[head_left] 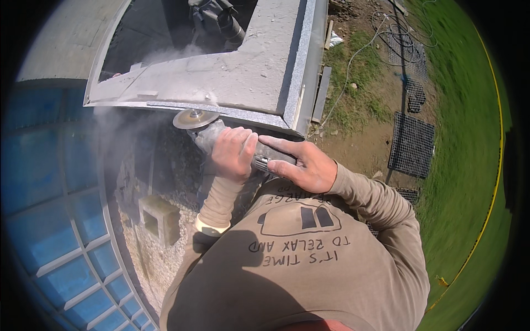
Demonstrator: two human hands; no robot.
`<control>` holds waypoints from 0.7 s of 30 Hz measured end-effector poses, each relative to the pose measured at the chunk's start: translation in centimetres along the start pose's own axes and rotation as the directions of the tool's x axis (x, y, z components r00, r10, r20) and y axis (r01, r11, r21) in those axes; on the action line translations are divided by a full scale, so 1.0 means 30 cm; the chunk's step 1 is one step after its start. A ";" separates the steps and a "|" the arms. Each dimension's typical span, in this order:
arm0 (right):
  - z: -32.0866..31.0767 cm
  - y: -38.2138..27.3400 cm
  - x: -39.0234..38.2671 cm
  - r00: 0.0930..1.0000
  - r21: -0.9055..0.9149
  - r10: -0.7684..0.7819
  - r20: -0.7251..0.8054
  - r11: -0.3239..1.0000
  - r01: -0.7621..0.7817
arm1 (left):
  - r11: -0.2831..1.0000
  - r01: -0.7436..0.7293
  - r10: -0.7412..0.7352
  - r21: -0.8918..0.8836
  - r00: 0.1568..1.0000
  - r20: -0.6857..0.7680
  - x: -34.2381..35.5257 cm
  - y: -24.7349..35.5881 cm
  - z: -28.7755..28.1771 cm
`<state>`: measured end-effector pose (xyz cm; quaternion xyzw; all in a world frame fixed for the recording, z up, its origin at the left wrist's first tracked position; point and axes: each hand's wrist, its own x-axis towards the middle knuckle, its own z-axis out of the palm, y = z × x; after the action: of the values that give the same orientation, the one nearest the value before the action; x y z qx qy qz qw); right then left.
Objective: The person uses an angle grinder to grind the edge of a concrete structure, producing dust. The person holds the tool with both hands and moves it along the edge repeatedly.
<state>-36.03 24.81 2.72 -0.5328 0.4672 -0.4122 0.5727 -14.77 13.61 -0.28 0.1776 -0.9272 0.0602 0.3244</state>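
Note:
Both my hands are closed around a dusty grey angle grinder [207,136]. My left hand [234,154] wraps its front part, just behind the head. My right hand [307,165] grips the rear of the body, with the thumb along its side. At the grinder's front, the round disc [194,119] lies close against the speckled granite edging [248,114] of a pale slab [243,83]. Pale dust rises around the disc and drifts left, blurring the edge there. Whether the disc touches the stone I cannot tell.
Beyond the slab's opening a co-worker's gloved arm [229,25] shows. A concrete block [160,219] stands on rubble below left, beside blue framed panels [41,187]. To the right lie a loose cable [353,69], black grid mats [412,143], grass and a yellow line [499,127].

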 end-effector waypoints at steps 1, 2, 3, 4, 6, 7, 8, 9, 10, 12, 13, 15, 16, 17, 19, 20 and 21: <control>-0.009 -0.012 -0.014 1.000 0.032 -0.004 0.025 0.999 0.003 | 1.000 0.003 -0.003 0.000 1.000 -0.001 0.006 0.009 -0.003; -0.013 -0.025 -0.027 0.999 -0.001 0.044 0.027 0.999 -0.044 | 1.000 -0.003 0.003 -0.004 1.000 -0.004 0.012 0.021 -0.009; -0.017 -0.037 -0.043 0.998 -0.012 0.053 0.027 0.999 -0.053 | 1.000 -0.008 0.008 -0.009 1.000 -0.007 0.017 0.036 -0.015; -0.022 -0.047 -0.062 0.997 -0.002 0.062 0.034 0.998 -0.062 | 1.000 -0.012 0.012 -0.012 1.000 -0.009 0.023 0.054 -0.023; -0.033 -0.063 -0.102 0.995 0.038 0.079 0.054 0.996 -0.081 | 1.000 -0.008 0.009 -0.024 1.000 0.016 0.033 0.093 -0.041; -0.037 -0.067 -0.119 0.996 0.073 0.063 0.065 0.995 -0.068 | 1.000 -0.006 0.007 -0.028 1.000 0.027 0.038 0.111 -0.048; -0.040 -0.068 -0.132 0.993 0.020 0.101 0.064 0.995 -0.102 | 1.000 -0.009 0.010 -0.024 1.000 0.024 0.045 0.126 -0.049; -0.037 -0.068 -0.144 0.998 0.022 0.053 0.031 0.998 -0.053 | 1.000 -0.014 0.015 -0.027 1.000 0.016 0.051 0.140 -0.051; -0.032 -0.067 -0.154 1.000 0.022 0.004 -0.001 1.000 -0.004 | 1.000 -0.015 0.015 -0.027 1.000 0.013 0.055 0.152 -0.053; -0.033 -0.064 -0.175 1.000 0.003 -0.020 -0.021 1.000 0.020 | 0.999 -0.022 0.022 -0.023 1.000 0.016 0.060 0.168 -0.058; -0.036 -0.062 -0.183 1.000 -0.016 0.004 -0.009 1.000 -0.005 | 0.999 -0.027 0.027 -0.021 0.999 0.020 0.062 0.170 -0.058; -0.031 -0.058 -0.186 1.000 -0.022 0.000 -0.010 1.000 0.000 | 0.999 -0.040 0.040 -0.013 0.999 0.024 0.063 0.171 -0.059; -0.030 -0.056 -0.184 0.999 -0.008 -0.029 -0.025 1.000 0.028 | 0.999 -0.038 0.039 -0.013 0.999 0.025 0.061 0.170 -0.058; -0.028 -0.056 -0.179 0.998 -0.007 -0.052 -0.039 0.999 0.052 | 0.999 -0.037 0.038 -0.011 0.999 0.025 0.060 0.167 -0.058; -0.028 -0.056 -0.167 0.999 0.006 -0.028 -0.020 1.000 0.029 | 0.999 -0.032 0.033 -0.012 0.999 0.021 0.055 0.160 -0.056; -0.028 -0.057 -0.160 1.000 0.000 -0.013 -0.015 1.000 0.013 | 0.999 -0.029 0.029 -0.014 0.999 0.016 0.053 0.152 -0.053; -0.030 -0.058 -0.152 1.000 0.024 0.006 0.004 1.000 -0.006 | 1.000 -0.025 0.025 -0.017 1.000 0.011 0.050 0.144 -0.049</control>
<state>-37.88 28.87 4.90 -0.5251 0.4628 -0.4151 0.5812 -16.59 17.51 1.83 0.1636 -0.9316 0.0556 0.3198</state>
